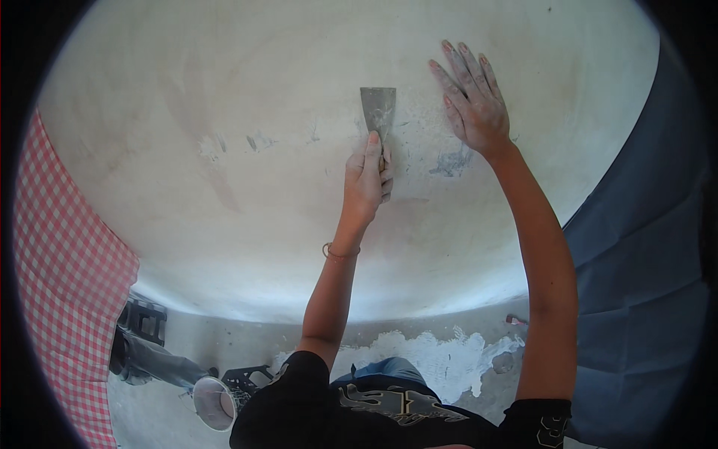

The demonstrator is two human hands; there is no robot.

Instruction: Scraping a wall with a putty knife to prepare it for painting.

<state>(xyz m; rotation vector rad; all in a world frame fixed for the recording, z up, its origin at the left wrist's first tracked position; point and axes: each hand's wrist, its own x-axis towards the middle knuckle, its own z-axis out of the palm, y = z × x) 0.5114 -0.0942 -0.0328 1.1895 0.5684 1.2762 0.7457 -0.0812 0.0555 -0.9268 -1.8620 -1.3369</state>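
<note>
My left hand (366,176) is closed round the handle of a putty knife (378,107), its thumb laid along the base of the blade. The wide grey blade points up and lies at or very close to the pale wall (284,75); I cannot tell if it touches. My right hand (476,105), dusted with white powder, rests flat against the wall to the right of the knife, fingers spread. Just below it is a rough dark patch (452,162) in the wall's surface. Several smaller dark and white marks (254,142) run in a row to the left.
Red checked cloth (71,277) hangs at left, a dark blue sheet (636,284) at right. On the floor are a bucket (215,404), a dark stool (143,320), a large white spill (426,359) and a small brush-like thing (516,320). A grey-trousered leg (161,361) shows at lower left.
</note>
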